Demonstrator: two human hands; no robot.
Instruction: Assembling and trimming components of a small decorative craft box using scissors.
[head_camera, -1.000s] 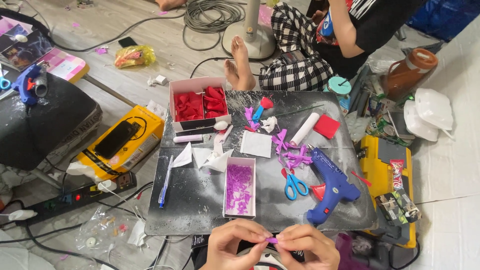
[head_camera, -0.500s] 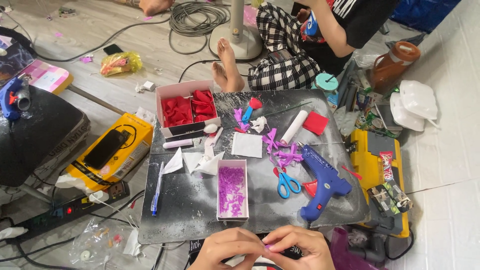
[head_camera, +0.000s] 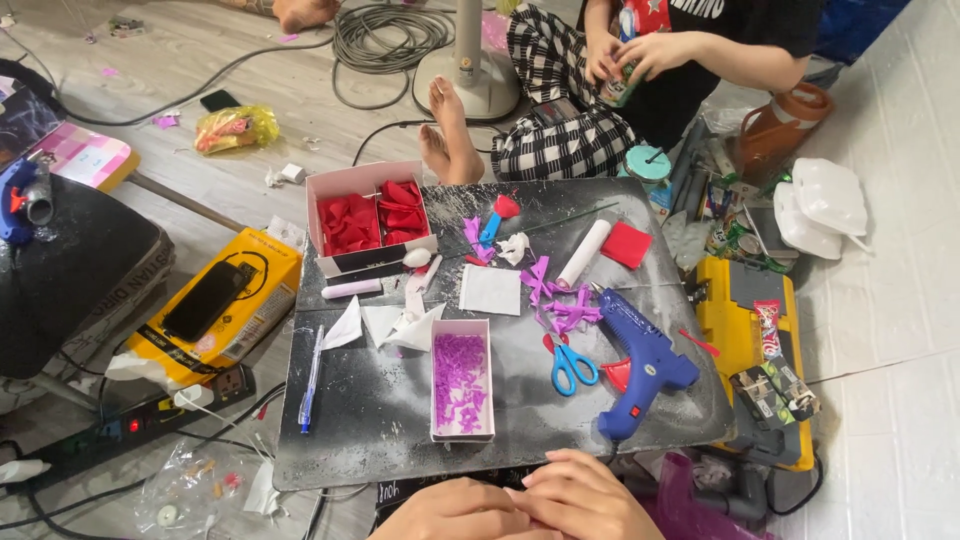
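Hands together at the near edge of the desk

Low in the view, the left hand (head_camera: 455, 515) and right hand (head_camera: 590, 500) press together just past the near edge of the desk (head_camera: 380, 420), fingers curled inward and touching each other. Whether they pinch anything between them cannot be told; the fingertips hide it.

Just beyond them a narrow white box (head_camera: 462, 380) lies on the desk, filled with purple scraps (head_camera: 460, 375). To its right sit blue scissors (head_camera: 572, 365) and, near them, a blue glue gun (head_camera: 645, 365) with its nozzle pointing away. Purple bows (head_camera: 560, 300) lie behind the scissors, beside a white roll (head_camera: 583, 254) and a red square (head_camera: 627, 244). Left of the box, folded white paper pieces (head_camera: 395, 325) rest near a pen (head_camera: 310, 380) that lies along the desk's left side. At the far left corner an open box (head_camera: 368, 218) holds red petals (head_camera: 375, 215).

On the floor to the left are a yellow box (head_camera: 215, 305) with a black phone on it and a power strip (head_camera: 120, 430). A yellow case (head_camera: 750, 340) stands to the right. Across the desk another person (head_camera: 640, 90) sits cross-legged in checked trousers, holding a can (head_camera: 620, 80) in both hands.
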